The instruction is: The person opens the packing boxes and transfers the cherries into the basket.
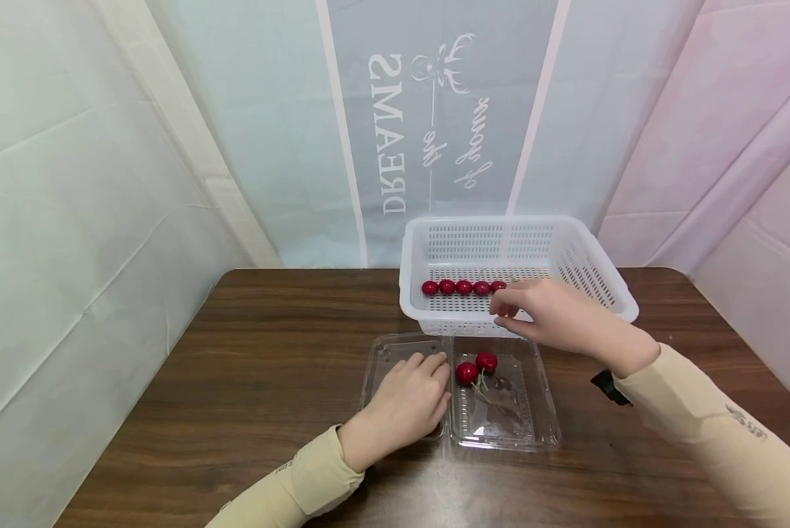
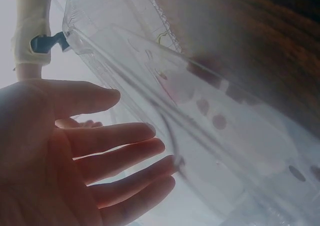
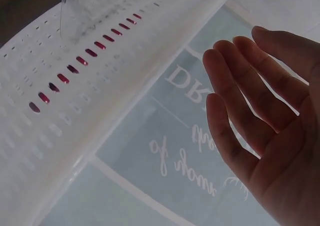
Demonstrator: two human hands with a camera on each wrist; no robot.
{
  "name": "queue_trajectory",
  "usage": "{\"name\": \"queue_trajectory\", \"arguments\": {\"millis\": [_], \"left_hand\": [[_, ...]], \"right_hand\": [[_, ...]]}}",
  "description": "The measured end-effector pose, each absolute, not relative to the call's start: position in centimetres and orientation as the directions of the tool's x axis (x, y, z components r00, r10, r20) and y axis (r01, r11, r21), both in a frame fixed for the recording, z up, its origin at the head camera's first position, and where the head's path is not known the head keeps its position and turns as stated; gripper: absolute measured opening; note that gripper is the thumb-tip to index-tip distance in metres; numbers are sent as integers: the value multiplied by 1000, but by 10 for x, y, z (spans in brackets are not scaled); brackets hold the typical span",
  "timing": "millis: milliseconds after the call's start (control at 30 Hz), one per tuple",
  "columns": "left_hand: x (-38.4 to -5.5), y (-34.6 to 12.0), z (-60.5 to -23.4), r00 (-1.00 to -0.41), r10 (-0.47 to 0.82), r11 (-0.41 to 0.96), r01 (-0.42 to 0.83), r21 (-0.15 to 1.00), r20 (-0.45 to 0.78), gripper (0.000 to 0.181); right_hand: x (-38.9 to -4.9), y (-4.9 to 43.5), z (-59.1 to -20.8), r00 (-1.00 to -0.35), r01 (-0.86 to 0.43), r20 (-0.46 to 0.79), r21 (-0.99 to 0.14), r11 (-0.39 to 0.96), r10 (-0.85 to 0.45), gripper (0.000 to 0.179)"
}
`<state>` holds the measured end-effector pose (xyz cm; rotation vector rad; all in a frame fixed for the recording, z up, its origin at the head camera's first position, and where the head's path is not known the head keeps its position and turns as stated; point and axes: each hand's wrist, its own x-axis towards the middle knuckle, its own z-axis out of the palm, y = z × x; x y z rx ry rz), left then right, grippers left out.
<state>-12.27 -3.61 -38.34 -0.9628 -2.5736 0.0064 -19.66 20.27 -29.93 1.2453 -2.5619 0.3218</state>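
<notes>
My left hand (image 1: 411, 400) rests on the lid half (image 1: 391, 352) of a clear plastic clamshell box, its fingers relaxed and holding nothing. Two red cherries (image 1: 466, 373) with green stems lie in the other half of the box (image 1: 513, 422), right beside that hand. Over the front rim of a white slotted basket (image 1: 474, 320) hovers my right hand (image 1: 553, 315), fingers loosely bent and nothing in them in the right wrist view. A row of several red cherries (image 1: 463, 287) lies inside the basket; the right fingers overlap its right end. Their colour shows through the slots in the right wrist view.
The brown wooden table (image 1: 269, 352) carries everything, with the basket near its back edge. Behind it hangs a pale blue-grey curtain (image 1: 289, 147) with mirrored lettering. White and pinkish cloth (image 1: 104, 147) covers the sides.
</notes>
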Motion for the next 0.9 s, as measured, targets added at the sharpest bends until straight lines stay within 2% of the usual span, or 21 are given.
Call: {"name": "queue_trajectory", "arguments": {"millis": [100,400,633,900], "left_hand": [[-123,-36,-384,-687,633,764,629,-143,357,30],[-123,-36,-384,-690,633,765,628,-145,351,29],[-123,-37,-383,-693,629,768,624,-146,352,30],[-123,-36,-383,-698,629,769,623,-142,344,31]], "right_hand": [[-193,203,-302,-616,-777,322,-96,622,-719,10],[-187,201,-313,-618,-777,319,-110,620,-718,12],[-185,197,-323,-590,-801,316,-115,588,-743,9],[-185,195,-338,-603,-797,234,-150,585,-763,9]]}}
